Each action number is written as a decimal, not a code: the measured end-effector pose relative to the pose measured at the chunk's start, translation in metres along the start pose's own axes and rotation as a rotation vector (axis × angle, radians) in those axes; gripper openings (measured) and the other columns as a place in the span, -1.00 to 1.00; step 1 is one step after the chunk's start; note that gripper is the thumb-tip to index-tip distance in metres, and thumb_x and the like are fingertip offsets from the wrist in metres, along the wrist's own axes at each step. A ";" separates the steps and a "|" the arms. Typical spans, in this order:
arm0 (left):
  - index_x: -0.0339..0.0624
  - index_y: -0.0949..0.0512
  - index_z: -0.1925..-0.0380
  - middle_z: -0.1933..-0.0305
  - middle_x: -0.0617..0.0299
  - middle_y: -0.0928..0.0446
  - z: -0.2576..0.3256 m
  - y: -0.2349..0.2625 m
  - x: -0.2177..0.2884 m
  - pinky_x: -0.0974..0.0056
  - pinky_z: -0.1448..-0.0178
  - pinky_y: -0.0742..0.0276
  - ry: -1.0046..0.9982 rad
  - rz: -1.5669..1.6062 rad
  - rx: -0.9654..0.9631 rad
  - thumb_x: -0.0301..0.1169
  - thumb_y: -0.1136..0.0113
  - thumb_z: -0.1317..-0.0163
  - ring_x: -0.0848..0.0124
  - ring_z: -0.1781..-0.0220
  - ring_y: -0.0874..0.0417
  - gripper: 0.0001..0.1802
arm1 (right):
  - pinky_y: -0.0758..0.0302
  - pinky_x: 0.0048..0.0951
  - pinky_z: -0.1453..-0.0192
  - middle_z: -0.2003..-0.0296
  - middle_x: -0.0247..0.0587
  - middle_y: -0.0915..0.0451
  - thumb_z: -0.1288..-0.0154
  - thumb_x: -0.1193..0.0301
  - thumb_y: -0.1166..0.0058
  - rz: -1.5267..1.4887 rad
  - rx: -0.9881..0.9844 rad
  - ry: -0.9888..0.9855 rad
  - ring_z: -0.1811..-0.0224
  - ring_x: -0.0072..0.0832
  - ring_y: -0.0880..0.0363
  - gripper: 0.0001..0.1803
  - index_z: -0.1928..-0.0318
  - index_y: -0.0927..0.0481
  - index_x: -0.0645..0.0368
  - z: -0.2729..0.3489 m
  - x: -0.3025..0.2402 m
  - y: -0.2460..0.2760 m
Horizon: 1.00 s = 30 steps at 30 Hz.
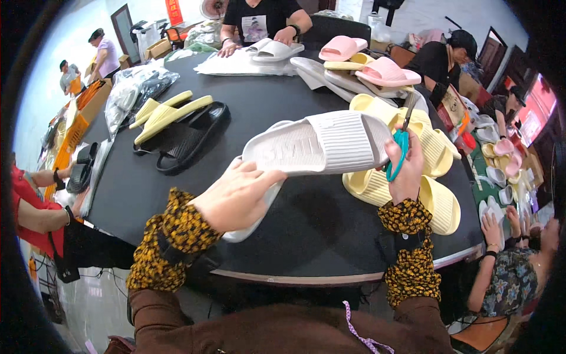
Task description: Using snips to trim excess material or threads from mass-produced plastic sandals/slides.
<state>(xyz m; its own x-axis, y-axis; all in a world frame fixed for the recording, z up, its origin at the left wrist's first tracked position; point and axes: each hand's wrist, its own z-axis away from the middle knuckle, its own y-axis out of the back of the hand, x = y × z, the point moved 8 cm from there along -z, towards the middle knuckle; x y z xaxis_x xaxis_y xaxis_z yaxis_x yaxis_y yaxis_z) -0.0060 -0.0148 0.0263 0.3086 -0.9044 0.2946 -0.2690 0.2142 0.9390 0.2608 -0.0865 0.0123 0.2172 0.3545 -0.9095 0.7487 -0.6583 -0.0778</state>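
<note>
The left hand (236,197) is pinching the heel end of the pale grey slipper (342,141), while the right hand (408,168), curled around teal-handled scissors (400,154), is meeting its toe end; it is spanning both grips. A second pale slipper (243,232) is showing beneath the left hand, yellow slippers (440,205) are crowding beside the right, and black tabletop (321,236) is stretching from below the grips to its near edge (306,279)

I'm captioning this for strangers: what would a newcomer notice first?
The pale grey slipper, held up mid-picture between the left hand and right hand. Next come the teal-handled scissors in the right hand, blades pointing up. Behind them, yellow slippers brighten the right side of the black table.
</note>
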 end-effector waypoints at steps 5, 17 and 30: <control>-0.09 -0.48 0.17 0.31 0.24 -0.52 0.024 0.010 0.020 0.05 -0.21 -0.19 -0.251 -0.199 0.153 -0.58 -0.06 0.10 0.25 0.07 -0.42 -0.61 | -0.37 -0.64 0.61 0.40 -0.35 -0.43 -0.16 0.39 -0.06 0.084 -0.033 -0.059 0.54 -0.67 -0.42 -0.59 -0.03 -0.37 0.20 -0.002 -0.006 0.010; -0.16 -0.09 -0.27 -0.33 -0.22 -0.03 0.074 -0.023 -0.077 -0.10 -0.34 -0.02 0.379 -0.047 -0.090 -0.07 -0.22 -0.08 -0.15 -0.35 -0.06 -0.17 | -0.28 -0.64 0.71 0.48 -0.28 -0.48 -0.16 0.47 -0.03 0.155 -0.151 -0.194 0.64 -0.69 -0.38 -0.61 -0.01 -0.35 0.30 0.005 0.008 0.000; -0.28 -0.14 -0.23 -0.20 -0.12 -0.26 0.066 -0.034 -0.102 0.05 -0.31 -0.10 0.317 0.077 -0.042 -0.13 -0.40 0.14 -0.01 -0.26 -0.23 -0.04 | -0.34 -0.61 0.67 0.43 -0.25 -0.49 -0.12 0.46 -0.09 0.208 -0.142 -0.157 0.58 -0.64 -0.42 -0.56 -0.03 -0.37 0.29 0.009 0.020 -0.004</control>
<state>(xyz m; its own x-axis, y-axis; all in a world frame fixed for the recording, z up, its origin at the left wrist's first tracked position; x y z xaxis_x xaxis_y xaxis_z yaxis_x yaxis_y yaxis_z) -0.0883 0.0456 -0.0470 0.5588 -0.7267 0.3995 -0.2666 0.2988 0.9163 0.2563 -0.0829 -0.0098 0.2835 0.1075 -0.9529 0.7810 -0.6025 0.1644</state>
